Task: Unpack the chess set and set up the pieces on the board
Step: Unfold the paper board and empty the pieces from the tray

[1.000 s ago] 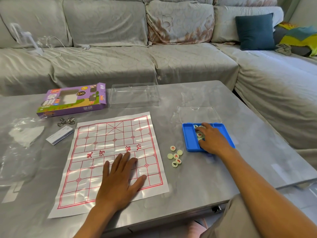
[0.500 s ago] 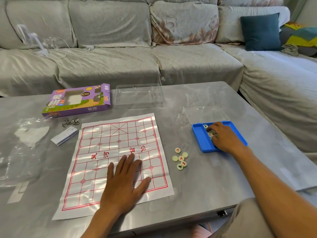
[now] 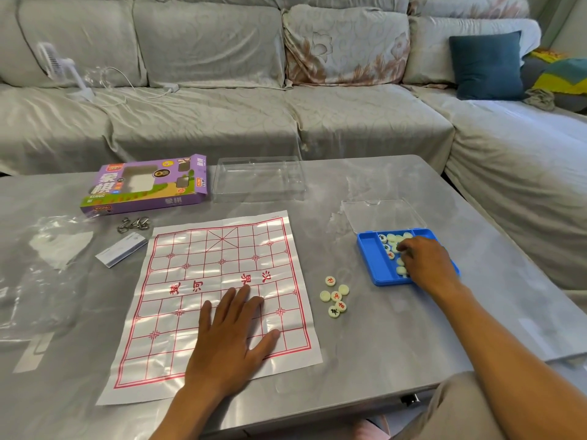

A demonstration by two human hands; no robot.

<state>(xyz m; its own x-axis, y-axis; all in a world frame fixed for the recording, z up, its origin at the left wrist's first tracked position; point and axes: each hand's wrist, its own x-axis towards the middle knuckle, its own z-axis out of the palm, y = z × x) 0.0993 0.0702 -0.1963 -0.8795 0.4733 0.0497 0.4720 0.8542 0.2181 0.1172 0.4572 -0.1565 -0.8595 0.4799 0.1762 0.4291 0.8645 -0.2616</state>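
Left hand [image 3: 233,338] presses flat, fingers spread, on the paper board [image 3: 216,300]. At three o'clock, the right hand [image 3: 425,265] reaches among pieces in the blue tray [image 3: 370,258] (its grip can't be told).

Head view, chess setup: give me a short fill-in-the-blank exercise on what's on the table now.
1. The left hand lies flat on the paper ____.
2. The right hand reaches into the ____ tray.
3. The loose pieces between board and tray number ____.
4. The purple box lies beside a ____ plastic lid.

Missing words: board; blue; six; clear
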